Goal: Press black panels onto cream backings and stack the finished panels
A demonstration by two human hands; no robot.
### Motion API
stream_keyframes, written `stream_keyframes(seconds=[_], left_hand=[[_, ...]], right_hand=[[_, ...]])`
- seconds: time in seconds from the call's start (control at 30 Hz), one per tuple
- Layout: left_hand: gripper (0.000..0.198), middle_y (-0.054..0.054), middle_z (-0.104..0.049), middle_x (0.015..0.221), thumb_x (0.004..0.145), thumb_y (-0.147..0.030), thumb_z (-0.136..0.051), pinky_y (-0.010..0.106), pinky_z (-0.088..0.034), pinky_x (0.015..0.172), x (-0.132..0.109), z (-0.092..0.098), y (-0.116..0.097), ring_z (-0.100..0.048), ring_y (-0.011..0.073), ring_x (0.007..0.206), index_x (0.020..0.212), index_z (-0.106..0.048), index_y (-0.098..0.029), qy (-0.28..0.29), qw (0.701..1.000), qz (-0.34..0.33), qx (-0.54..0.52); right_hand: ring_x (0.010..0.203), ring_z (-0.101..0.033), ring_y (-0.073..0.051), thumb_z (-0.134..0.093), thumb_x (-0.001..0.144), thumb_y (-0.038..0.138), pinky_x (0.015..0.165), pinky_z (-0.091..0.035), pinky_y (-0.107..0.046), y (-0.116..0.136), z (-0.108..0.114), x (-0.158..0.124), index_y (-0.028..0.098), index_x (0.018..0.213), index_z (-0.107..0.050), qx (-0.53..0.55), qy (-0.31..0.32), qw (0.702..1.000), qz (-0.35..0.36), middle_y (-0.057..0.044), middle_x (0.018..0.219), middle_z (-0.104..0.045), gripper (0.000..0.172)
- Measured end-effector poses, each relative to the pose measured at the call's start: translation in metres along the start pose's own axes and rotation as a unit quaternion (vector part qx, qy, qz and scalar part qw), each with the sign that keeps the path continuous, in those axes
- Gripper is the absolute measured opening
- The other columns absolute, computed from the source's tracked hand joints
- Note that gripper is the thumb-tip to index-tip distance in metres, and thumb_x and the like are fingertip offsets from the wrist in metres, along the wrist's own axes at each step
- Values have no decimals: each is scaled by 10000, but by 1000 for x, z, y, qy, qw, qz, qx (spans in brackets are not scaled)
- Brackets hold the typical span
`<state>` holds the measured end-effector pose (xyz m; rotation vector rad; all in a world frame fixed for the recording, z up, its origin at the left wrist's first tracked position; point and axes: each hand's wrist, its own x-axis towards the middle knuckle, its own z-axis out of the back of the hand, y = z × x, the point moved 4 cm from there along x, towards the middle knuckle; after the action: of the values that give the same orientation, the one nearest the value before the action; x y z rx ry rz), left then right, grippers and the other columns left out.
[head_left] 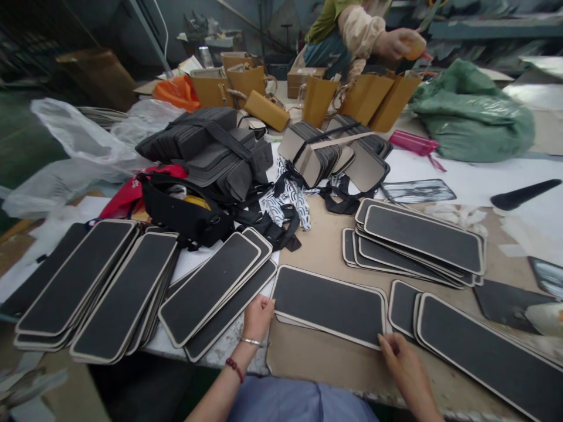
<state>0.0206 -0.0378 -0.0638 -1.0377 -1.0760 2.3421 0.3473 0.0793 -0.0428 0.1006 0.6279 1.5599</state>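
A dark rectangular panel with rounded corners and a pale border lies in front of me, over at least one similar panel. My left hand pinches its left end, thumb and fingers pressed together. At the lower right corner, my right hand grips the same panel between thumb and fingers. Just left of my left hand is a fanned stack of such panels. Beyond my right hand lies another overlapping stack.
More panel stacks stand at the left, and one pile at the right. Behind are bundled dark pieces, a black bag, mustard bags and a green sack. Across the table a person's hand holds an orange bottle.
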Motion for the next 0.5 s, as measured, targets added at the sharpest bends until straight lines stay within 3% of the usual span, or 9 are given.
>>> stream_keyframes(seconds=[0.5], left_hand=[[330, -15, -497, 441, 601, -513, -477, 259, -333, 517, -2, 2, -4, -452, 137, 470, 487, -455, -205, 15, 999, -11, 26]], right_hand=[[512, -491, -174, -351, 716, 509, 537, -347, -287, 3, 0, -6, 239, 610, -392, 25, -35, 999, 11, 4, 528, -490, 293]])
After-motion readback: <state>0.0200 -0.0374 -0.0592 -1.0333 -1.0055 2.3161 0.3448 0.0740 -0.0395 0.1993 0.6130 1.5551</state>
